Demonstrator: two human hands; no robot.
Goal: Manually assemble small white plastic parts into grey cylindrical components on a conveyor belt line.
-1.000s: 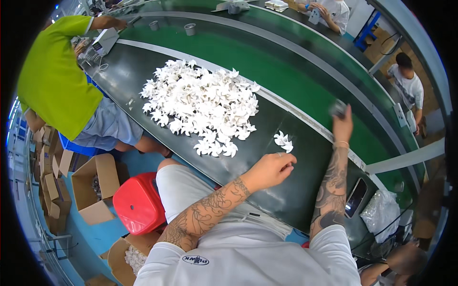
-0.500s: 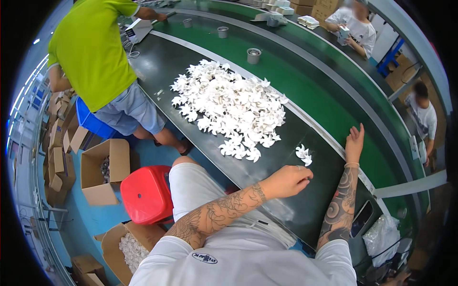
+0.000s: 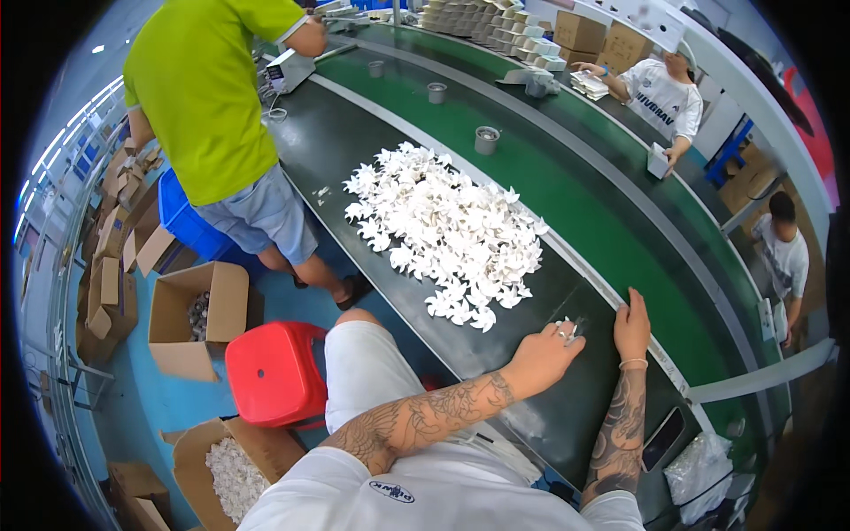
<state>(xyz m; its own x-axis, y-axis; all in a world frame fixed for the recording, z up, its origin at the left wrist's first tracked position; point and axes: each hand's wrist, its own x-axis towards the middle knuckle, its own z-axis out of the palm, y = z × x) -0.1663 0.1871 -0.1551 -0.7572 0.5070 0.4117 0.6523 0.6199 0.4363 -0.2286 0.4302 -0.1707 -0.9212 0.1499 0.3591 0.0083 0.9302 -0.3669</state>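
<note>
A broad heap of white pinwheel-shaped pieces point(image 3: 452, 221), probably plastic, lies on the dark work surface point(image 3: 381, 305) ahead of me. To the right of the heap, my left hand point(image 3: 542, 358) is closed over a single white pinwheel-shaped piece point(image 3: 568, 331), whose points show at the fingertips. My right hand point(image 3: 631, 329) lies with its fingers stretched out on the pale rail between the work surface and the green conveyor belt point(image 3: 611, 230). Nothing shows in that hand.
Grey cups point(image 3: 486, 140) stand along the belt. A phone point(image 3: 663, 440) and a clear plastic bag point(image 3: 699, 465) lie by my right forearm. Left of me are a red stool point(image 3: 274, 373) and open cartons point(image 3: 197, 310). A person in green point(image 3: 204, 97) stands at the surface; others work across the belt.
My left hand has come onto the lone white piece and closed on it. My right hand has drawn back from above the belt onto the rail. The whole view has shifted slightly.
</note>
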